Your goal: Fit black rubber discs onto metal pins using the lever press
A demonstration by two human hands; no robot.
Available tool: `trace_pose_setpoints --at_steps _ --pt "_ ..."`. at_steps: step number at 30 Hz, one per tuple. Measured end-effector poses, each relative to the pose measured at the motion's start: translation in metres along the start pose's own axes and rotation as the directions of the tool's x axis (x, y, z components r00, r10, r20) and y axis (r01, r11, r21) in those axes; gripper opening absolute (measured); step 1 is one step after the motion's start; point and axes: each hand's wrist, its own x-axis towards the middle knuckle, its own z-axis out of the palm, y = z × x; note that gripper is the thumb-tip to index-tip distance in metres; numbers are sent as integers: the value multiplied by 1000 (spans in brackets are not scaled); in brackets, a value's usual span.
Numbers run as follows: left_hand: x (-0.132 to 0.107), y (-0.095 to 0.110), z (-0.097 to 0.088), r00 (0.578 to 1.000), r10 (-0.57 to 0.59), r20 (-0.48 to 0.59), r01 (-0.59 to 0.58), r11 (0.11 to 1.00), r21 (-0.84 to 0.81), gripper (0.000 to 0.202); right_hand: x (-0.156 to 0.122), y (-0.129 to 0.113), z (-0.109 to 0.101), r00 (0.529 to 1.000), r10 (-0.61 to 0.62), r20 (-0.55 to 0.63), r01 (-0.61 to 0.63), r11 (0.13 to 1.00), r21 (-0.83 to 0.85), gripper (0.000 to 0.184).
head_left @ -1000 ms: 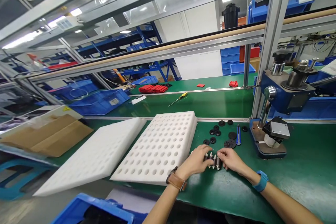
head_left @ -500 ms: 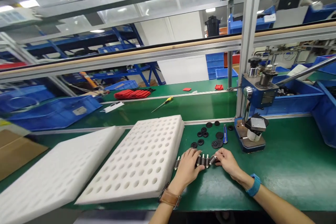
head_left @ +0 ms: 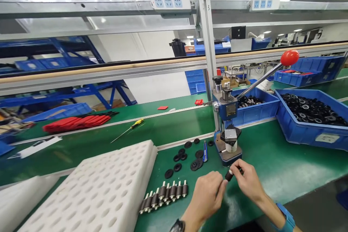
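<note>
My right hand (head_left: 248,180) pinches a small dark cylinder with a white shaft end (head_left: 229,175) between thumb and fingers, just in front of the hand press (head_left: 227,116). My left hand (head_left: 208,193) is closed, its thumb and fingertip at the lower end of that same cylinder; the rest of its fingers curl out of sight. Left of my hands, a row of similar dark cylinders with white shafts (head_left: 164,194) lies beside the white foam tray (head_left: 114,185). Several black discs (head_left: 194,165) and a blue utility knife (head_left: 205,151) rest beyond my left hand.
The press has a red-knobbed lever (head_left: 289,58) reaching up to the right. A blue bin of black wheel-like parts (head_left: 326,130) stands at right, another blue bin (head_left: 255,110) behind the press. A yellow screwdriver (head_left: 136,123) and red pieces (head_left: 77,122) lie farther back.
My view has turned to the right. My left hand has left the row of cylinders and come to the cylinder in my right hand, which is now nearer the press base.
</note>
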Motion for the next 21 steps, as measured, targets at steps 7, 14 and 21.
trace_pose_setpoints --at_steps 7,14,21 --pt "-24 -11 50 898 -390 -204 352 915 -199 30 23 7 25 952 -145 269 172 982 -79 30" --pt "-67 -46 48 654 -660 -369 563 751 -346 49 83 22 102 870 -238 432 334 929 -161 28" --pt "-77 -59 47 592 -703 -395 520 707 -479 48 98 43 144 812 -273 515 371 924 -95 23"
